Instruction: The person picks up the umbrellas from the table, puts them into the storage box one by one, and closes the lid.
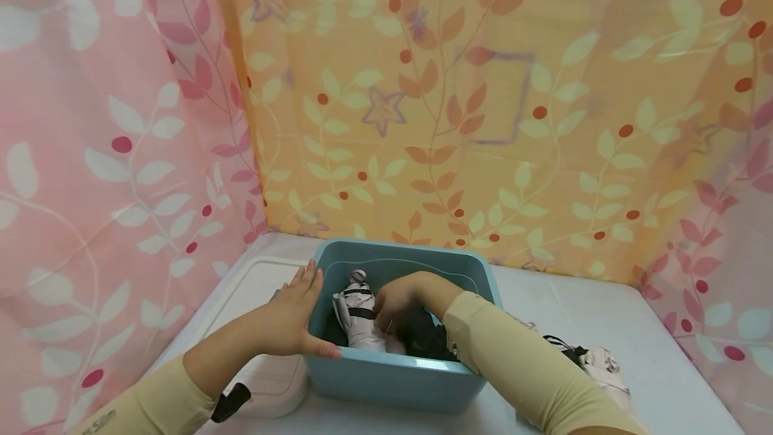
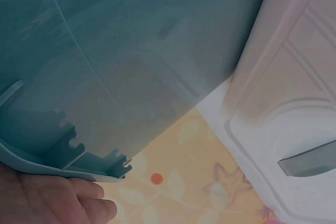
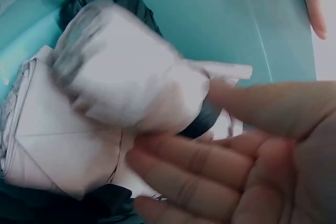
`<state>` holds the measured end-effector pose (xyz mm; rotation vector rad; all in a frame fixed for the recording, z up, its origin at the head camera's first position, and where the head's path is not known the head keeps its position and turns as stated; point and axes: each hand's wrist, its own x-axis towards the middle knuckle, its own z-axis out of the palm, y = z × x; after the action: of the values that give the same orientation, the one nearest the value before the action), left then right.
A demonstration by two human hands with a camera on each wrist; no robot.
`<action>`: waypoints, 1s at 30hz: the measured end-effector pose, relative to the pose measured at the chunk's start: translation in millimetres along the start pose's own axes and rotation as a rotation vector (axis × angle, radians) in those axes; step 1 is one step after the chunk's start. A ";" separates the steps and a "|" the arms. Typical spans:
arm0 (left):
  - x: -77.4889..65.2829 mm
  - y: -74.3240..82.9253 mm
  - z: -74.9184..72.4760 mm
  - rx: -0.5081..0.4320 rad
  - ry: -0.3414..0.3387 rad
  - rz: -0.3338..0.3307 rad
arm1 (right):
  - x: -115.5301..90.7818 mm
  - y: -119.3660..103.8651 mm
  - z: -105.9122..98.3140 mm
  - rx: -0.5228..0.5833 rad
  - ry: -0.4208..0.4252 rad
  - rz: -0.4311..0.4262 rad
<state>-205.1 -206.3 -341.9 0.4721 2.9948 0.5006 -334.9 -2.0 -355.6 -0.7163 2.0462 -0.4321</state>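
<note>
Pale fabric roll [image 3: 136, 77] sits inside blue bin [image 1: 392, 381], pinched by right hand [image 1: 395, 297], left hand [image 1: 286, 317] spread at bin's near-left corner; apparently mid-handling, in or out unclear, next needing clearance from folded bundle [image 3: 63, 145] alongside.

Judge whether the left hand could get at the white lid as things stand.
Probably yes: the left hand touches the blue bin, and the white lid lies beside that bin, with nothing visible blocking the way.

One blue bin [image 1: 395, 384]; one white lid [image 1: 278, 381]; pale bundles [image 3: 126, 61], at least three; black bundles [image 1: 425, 341], at least two.
</note>
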 end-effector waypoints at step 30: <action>-0.3 -2.0 2.0 -0.051 -0.025 -0.004 | 49.7 -0.5 20.2 -0.220 0.540 -0.072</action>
<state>-205.2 -207.5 -344.4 0.4643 2.9510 0.5645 -339.1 -34.6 -398.0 -0.8766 2.6105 -0.4837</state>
